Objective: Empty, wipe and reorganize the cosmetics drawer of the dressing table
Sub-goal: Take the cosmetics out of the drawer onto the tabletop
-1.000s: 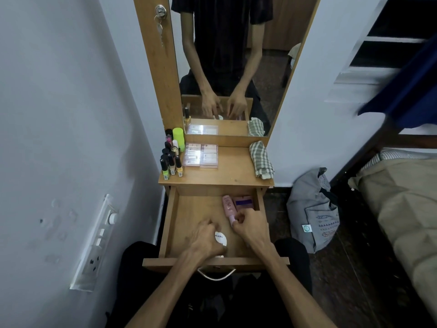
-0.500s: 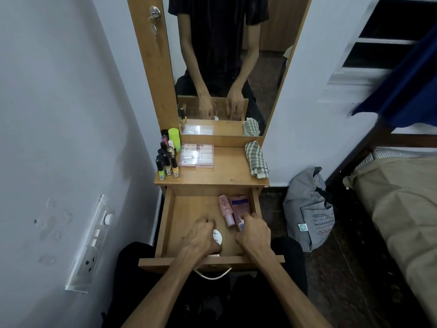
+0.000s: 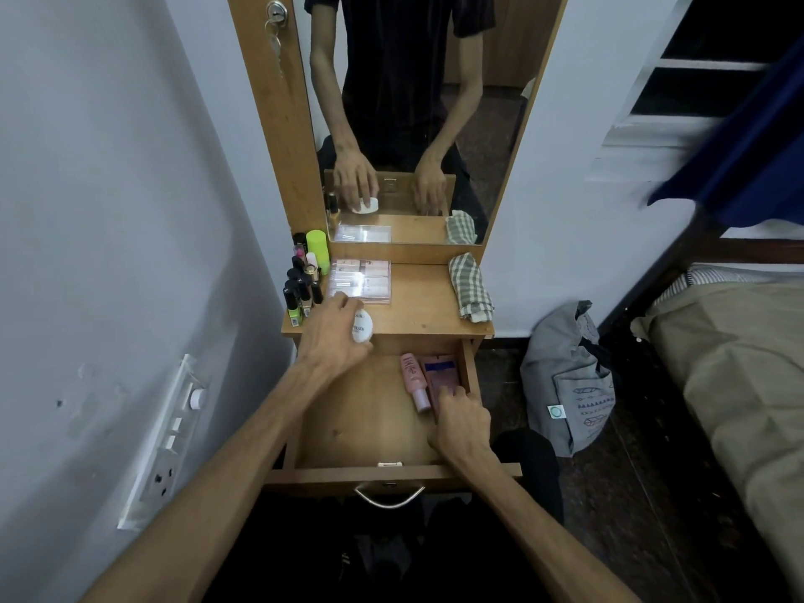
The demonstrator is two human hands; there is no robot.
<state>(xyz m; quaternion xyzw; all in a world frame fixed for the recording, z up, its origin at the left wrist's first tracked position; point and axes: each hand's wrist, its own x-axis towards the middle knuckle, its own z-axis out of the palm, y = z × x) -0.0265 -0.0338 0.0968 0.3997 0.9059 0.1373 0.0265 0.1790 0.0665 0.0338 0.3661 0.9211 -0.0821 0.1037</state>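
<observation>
L hand (image 3: 335,337): fingers curled round a small white round jar (image 3: 363,326), held over the front edge of the tabletop (image 3: 417,315), just left of centre; jar's printed face is turned up and to the R; print too small to read; thumb side partly hidden behind the jar.

R hand (image 3: 461,424): inside the open drawer (image 3: 361,428), at its R side; fingers bent, tips pressing on the near end of a flat purple packet (image 3: 440,376); whether it pinches the packet or only touches it, cannot tell; the packet's near end is covered by the fingers.

Purple packet: lies flat vs the drawer's R wall, long axis front-to-back. Pink tube (image 3: 413,379): touching or just beside the packet on its L; long axis front-to-back, slightly slanted; pale cap end toward the person, broad end toward the back. Both sit in the drawer's back-R corner; drawer back partly cut off under the tabletop.

Tabletop: cluster of nail-polish bottles (image 3: 300,298) upright at the L edge, with a lime-green cylinder (image 3: 317,250) behind them; clear-lidded palette box (image 3: 361,280) flat beside them, near the L hand; folded check cloth (image 3: 470,287) at the R edge, long axis front-to-back.

Mirror (image 3: 417,115) above repeats both hands and the jar. Drawer front carries a metal handle (image 3: 389,498). Grey bag (image 3: 570,380) on the floor to the R; bed (image 3: 739,376) beyond it, cut off by the frame edge. Switch plate (image 3: 169,437) on the L wall.
</observation>
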